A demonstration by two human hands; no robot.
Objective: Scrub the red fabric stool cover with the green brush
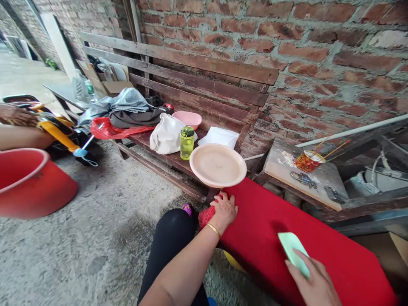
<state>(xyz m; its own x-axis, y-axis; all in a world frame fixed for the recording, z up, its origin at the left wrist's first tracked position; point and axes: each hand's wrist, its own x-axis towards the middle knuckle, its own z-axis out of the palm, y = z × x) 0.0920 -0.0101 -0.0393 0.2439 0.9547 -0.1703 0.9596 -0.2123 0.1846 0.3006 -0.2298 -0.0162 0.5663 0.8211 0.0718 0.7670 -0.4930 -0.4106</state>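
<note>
A long bench or board covered in smooth red cloth (287, 216) runs from the middle to the lower right. My left hand (224, 209), with a gold bangle at the wrist, lies on its near left end, fingers apart and pressed down. Beside and partly under that hand is a bunched red mesh cloth (206, 216). In my right hand (314, 276) is a flat, pale green piece with rounded corners (293, 250), pinched between thumb and fingers just above the red cloth. Its exact kind I cannot tell. A shallow beige basin (218, 165) stands just beyond my left hand.
On the wooden bench (204, 89) sit a green bottle (187, 143), a white bag (165, 134), a pink bowl (187, 119) and clothes (134, 110). A small table (306, 182) holds a red cup (309, 160). At left are a red tub (32, 182) and another person's hand (19, 115).
</note>
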